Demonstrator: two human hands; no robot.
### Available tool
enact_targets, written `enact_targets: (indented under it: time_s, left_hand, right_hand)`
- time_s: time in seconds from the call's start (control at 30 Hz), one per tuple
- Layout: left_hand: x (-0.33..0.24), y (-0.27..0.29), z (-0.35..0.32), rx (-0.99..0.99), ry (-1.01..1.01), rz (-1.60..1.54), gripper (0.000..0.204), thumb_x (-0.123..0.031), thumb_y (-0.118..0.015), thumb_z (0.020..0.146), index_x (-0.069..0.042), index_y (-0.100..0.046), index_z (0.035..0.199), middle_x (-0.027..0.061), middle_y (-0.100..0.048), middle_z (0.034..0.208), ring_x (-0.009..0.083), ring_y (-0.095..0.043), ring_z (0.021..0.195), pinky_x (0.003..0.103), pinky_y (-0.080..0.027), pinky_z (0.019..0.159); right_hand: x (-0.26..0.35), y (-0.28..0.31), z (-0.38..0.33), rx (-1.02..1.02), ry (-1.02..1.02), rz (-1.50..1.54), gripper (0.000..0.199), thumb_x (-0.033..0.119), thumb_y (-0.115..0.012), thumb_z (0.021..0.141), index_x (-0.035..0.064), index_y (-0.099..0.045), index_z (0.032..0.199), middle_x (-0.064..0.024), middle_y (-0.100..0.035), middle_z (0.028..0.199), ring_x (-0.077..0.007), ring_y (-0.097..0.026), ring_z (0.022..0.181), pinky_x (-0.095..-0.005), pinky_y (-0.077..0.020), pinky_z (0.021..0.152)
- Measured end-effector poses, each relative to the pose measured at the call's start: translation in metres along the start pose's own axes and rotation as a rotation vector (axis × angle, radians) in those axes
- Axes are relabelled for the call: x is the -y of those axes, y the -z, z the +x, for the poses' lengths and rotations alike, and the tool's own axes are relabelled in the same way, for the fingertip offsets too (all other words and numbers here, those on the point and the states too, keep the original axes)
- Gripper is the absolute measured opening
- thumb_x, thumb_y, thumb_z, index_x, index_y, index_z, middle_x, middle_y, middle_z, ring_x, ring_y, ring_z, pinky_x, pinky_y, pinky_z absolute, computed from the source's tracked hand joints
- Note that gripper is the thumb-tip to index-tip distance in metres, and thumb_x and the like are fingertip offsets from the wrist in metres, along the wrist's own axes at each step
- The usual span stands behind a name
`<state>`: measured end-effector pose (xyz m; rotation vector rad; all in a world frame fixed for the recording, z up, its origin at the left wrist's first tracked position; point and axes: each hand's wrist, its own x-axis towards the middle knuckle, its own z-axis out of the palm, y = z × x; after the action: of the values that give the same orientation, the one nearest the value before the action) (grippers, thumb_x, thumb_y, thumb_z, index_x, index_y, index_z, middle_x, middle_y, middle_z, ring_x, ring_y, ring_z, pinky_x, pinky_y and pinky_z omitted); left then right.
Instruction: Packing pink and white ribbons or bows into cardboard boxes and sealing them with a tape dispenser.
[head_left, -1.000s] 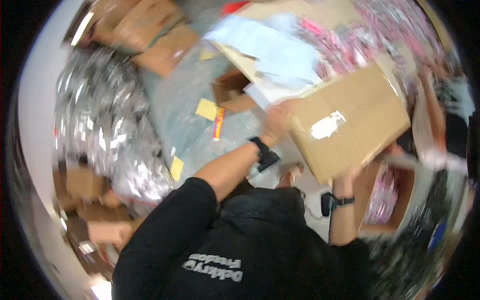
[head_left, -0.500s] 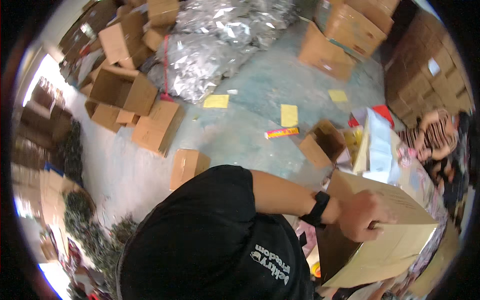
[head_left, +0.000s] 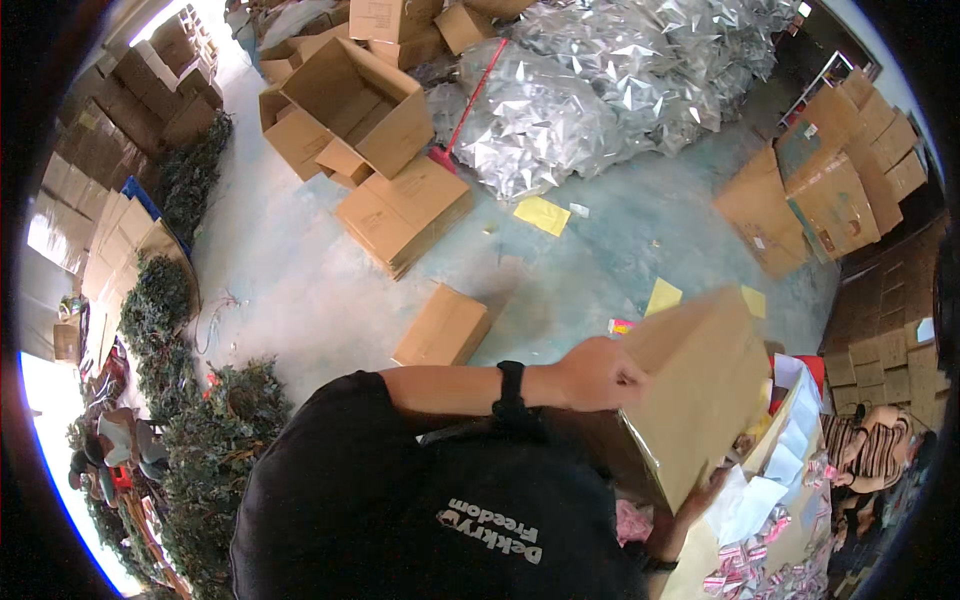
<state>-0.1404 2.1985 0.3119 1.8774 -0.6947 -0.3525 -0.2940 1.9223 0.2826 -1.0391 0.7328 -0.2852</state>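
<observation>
A brown cardboard box (head_left: 705, 385) is held tilted at the right of my body. My left hand (head_left: 592, 376) has its fingers closed on the box's near left edge. At the box's lower edge, my right hand (head_left: 700, 498) grips its side, and part of that hand is hidden by the cardboard. Below and behind the box is a work table (head_left: 690, 575) strewn with small pink-and-white wrapped pieces (head_left: 745, 570). A pink bundle (head_left: 633, 522) shows between my shirt and the box.
A white-lined carton (head_left: 790, 400) stands beyond the held box. Another person (head_left: 875, 450) in stripes sits at the far right. A small closed carton (head_left: 441, 325), stacked boxes (head_left: 405, 215), a silvery plastic heap (head_left: 560, 120) and green garlands (head_left: 220, 450) lie around the floor.
The box has come up off the table area and turned, tilting. My left arm has swung with it, and my right hand now shows at its lower edge. My view has turned left.
</observation>
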Motion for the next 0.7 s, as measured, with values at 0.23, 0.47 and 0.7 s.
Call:
enact_targets:
  time_s: [0.23,0.47,0.7]
  left_hand:
    - [0.075,0.05,-0.088,-0.389,0.525,-0.147,0.03,-0.024,-0.062,0.091,-0.004,-0.074,0.11,0.0132,-0.075,0.09,0.0162,-0.069,0.077,0.033,-0.053,0.072]
    - [0.142,0.065,-0.193,-0.922,0.41,-0.619,0.031,-0.006,-0.056,0.09,0.006,-0.068,0.116,0.0075,-0.07,0.108,0.0156,-0.062,0.104,0.031,-0.047,0.091]
    - [0.178,0.073,-0.258,-1.248,0.583,-0.682,0.022,-0.003,-0.06,0.093,0.003,-0.066,0.113,0.0116,-0.066,0.123,0.0192,-0.059,0.113,0.032,-0.046,0.099]
  right_hand:
    - [-0.083,-0.098,0.067,0.621,-0.461,-0.134,0.061,0.048,-0.044,0.103,0.0087,-0.038,0.15,-0.0117,-0.049,0.147,-0.0287,-0.05,0.132,-0.0446,-0.043,0.108]
    - [-0.175,-0.203,0.055,0.882,-0.419,-0.436,0.051,0.014,-0.065,0.096,0.0004,-0.045,0.142,-0.0104,-0.054,0.14,-0.0215,-0.051,0.129,-0.0378,-0.0395,0.11]
    - [-0.239,-0.248,0.069,1.36,-0.313,-0.501,0.068,0.012,-0.068,0.088,-0.0007,-0.039,0.148,-0.0116,-0.056,0.138,-0.0194,-0.053,0.123,-0.0322,-0.0419,0.105]
